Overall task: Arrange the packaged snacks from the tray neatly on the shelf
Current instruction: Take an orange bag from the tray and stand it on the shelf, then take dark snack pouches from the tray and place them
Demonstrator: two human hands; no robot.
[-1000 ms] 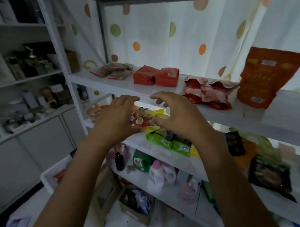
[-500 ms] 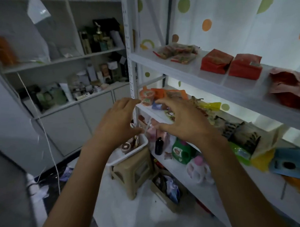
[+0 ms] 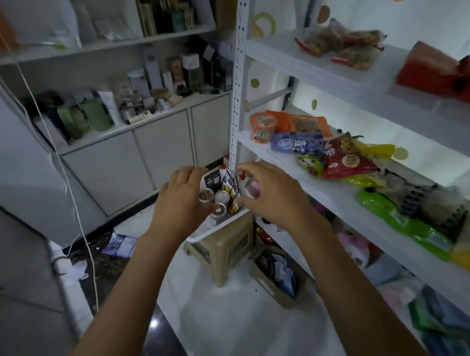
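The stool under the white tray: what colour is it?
The stool is tan, a dull beige. The head view, the only one, shows it.

The tray [image 3: 214, 231] is smooth white plastic, set on a matt beige plastic stool [image 3: 223, 247]. At its 12 o'clock stands a white-painted, perforated metal upright [image 3: 237, 71]. At 2 o'clock, the red bag [image 3: 346, 161] is glossy film. The pale floor [image 3: 223, 332] looks polished.

Both arms are stretched forward, the left forearm [image 3: 135, 267] coming in from 7 o'clock and the right forearm [image 3: 345, 275] from 5 o'clock. The left hand [image 3: 185, 200] is back up, fingers loosely bent downward. The right hand [image 3: 270, 197] sits at its 3 o'clock, close but apart, fingers spread and arched, thumb pointing to 9 o'clock.
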